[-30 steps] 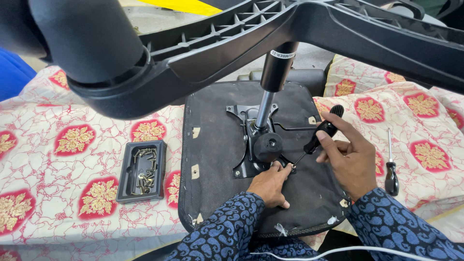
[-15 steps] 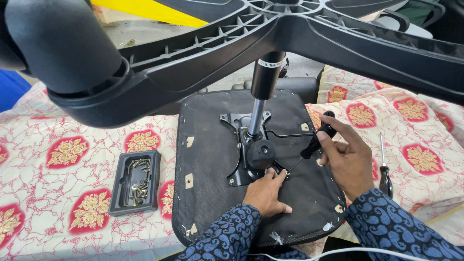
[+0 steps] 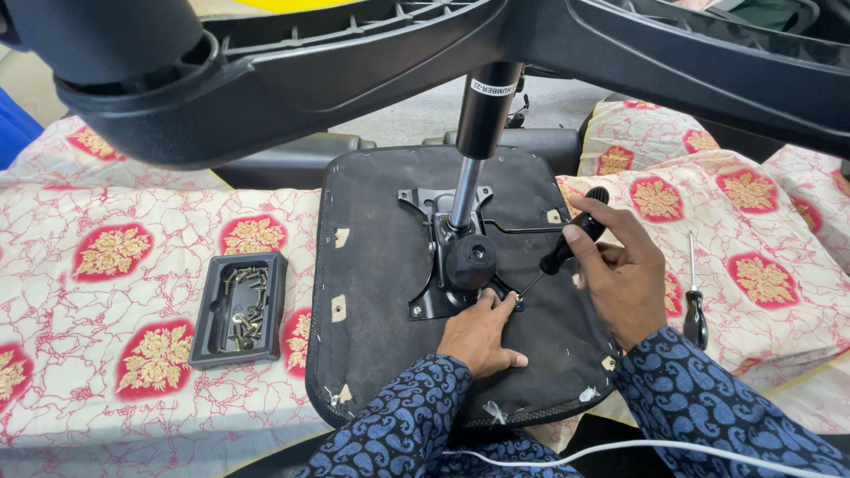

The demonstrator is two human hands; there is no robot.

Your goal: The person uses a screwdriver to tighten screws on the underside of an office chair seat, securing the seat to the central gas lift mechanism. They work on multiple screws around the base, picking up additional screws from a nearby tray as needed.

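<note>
An upturned office chair seat [image 3: 381, 292] lies underside up on a worktop covered with a cream cloth [image 3: 106, 292] patterned with red and gold medallions. A black metal mounting plate [image 3: 438, 265] sits at the seat's middle, with a gas-lift column [image 3: 474, 150] rising from it to the chair's wheeled base [image 3: 354, 62], which fills the top of the view.

The person's right hand [image 3: 620, 279] is clenched around the black handle of a screwdriver [image 3: 567, 243]. The tool's long axis slants from far right down to near left, its thin shaft aimed at the near right corner of the plate. The left hand [image 3: 482, 336] rests on the seat just near that same corner, its fingers [image 3: 506, 303] pressed against the plate edge where the screwdriver tip meets it; whether they pinch a screw cannot be told. The left hand is the nearer of the two to that corner.

To the left, a black tray [image 3: 212, 345] holds loose screws. A second screwdriver [image 3: 695, 305] lies to the right on the cloth.
</note>
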